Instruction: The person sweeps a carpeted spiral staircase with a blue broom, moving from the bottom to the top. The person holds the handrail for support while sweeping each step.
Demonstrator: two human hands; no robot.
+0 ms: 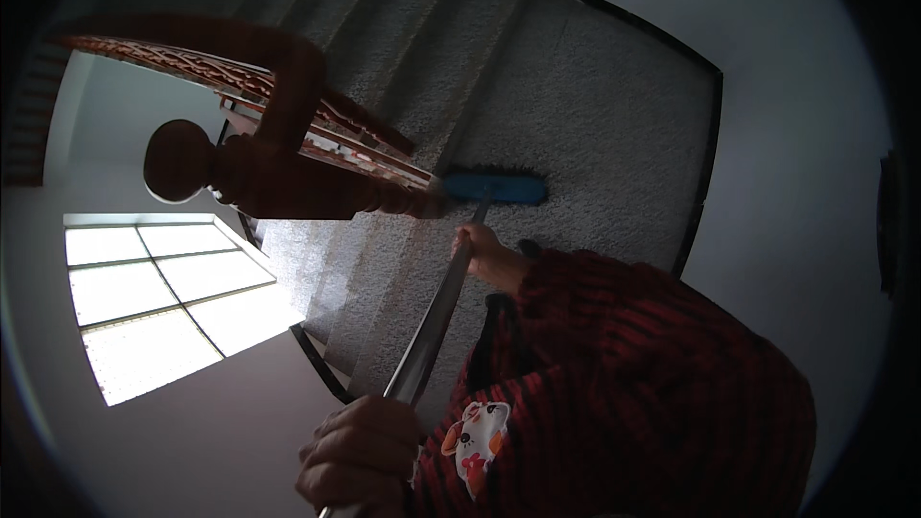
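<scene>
A long-handled broom crosses the middle of the view, its blue broom head [507, 188] with dark bristles lying on the grey speckled floor of the stair landing [597, 115]. My right hand [488, 253] grips the metal broom handle [432, 331] low down, a short way above the head. Farther up the handle, near the bottom of the view, my left hand [363, 450] is closed around it. One end of the broom head is right beside the foot of a dark wooden newel post [302, 183]. My sleeves are red and black striped knit.
Steps [403, 36] lead off at the top, and more steps [345, 266] lie below the newel post. A wooden handrail [194, 36] with ornate reddish balusters runs left. Dark skirting [711, 137] edges the white wall [791, 158]. A bright paned window [173, 288] is at left.
</scene>
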